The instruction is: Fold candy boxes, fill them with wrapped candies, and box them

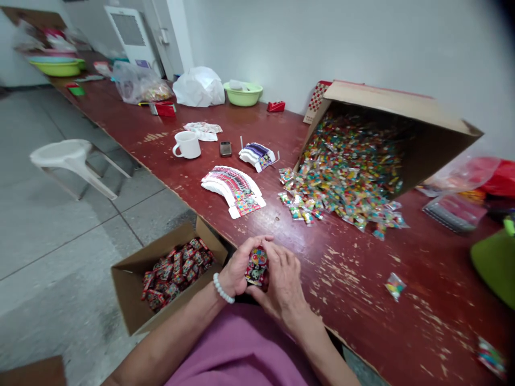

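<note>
Both hands meet at the near edge of a worn red table (362,300). My left hand (237,271), with a white bead bracelet on its wrist, and my right hand (284,281) are closed round a small colourful printed box (256,264) held between them. A fanned stack of flat printed box blanks (235,188) lies ahead on the table. To the right, a big cardboard carton (402,115) lies on its side and spills several small colourful candy packets (341,193) onto the table.
An open cardboard box (132,284) with several finished small boxes (177,271) sits low at my left. A white mug (187,145), a phone (226,148), another blank stack (257,155), green basins, plastic bags and a white stool (68,158) are farther off.
</note>
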`<state>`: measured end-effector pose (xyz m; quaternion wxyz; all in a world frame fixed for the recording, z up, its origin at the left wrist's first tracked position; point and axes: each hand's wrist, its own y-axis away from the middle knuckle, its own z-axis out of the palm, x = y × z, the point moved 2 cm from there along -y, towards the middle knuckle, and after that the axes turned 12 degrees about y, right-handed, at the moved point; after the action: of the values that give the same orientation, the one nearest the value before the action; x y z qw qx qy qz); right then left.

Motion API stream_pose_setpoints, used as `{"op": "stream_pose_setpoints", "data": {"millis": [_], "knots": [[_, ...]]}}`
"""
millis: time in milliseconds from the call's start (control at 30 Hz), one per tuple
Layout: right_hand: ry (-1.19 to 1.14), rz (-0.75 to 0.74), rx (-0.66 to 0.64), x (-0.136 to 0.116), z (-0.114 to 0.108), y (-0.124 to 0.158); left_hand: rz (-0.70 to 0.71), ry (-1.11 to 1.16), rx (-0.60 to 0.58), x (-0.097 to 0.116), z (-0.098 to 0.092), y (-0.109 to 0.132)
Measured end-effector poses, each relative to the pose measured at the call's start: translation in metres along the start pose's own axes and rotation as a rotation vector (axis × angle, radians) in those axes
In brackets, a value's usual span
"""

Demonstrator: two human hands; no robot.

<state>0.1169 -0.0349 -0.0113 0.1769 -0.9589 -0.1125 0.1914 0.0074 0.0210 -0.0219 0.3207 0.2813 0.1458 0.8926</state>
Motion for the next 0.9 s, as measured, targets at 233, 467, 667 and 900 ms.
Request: {"op": "stream_pose_setpoints", "data": {"millis": [233, 467, 667, 900], "knots": [[-0.175, -0.184, -0.108, -0.011, 0.015, -0.019, 0.077, -0.163, 0.113, 0.02, -0.028, 0.022], [-0.284, 0.091, -0.016, 0.051, 0.038, -0.044, 0.435, -1.343, 0.6, 0.103, -0.104, 0.08], [-0.093, 0.344, -0.088, 0.07, 0.064, -0.109, 0.792, -1.859, 0.62, 0.107, -0.063, 0.025], [0.036, 0.485, -0.113, 0.053, 0.074, -0.156, 0.742, -2.128, 0.689, 0.104, -0.04, -0.046]]}}
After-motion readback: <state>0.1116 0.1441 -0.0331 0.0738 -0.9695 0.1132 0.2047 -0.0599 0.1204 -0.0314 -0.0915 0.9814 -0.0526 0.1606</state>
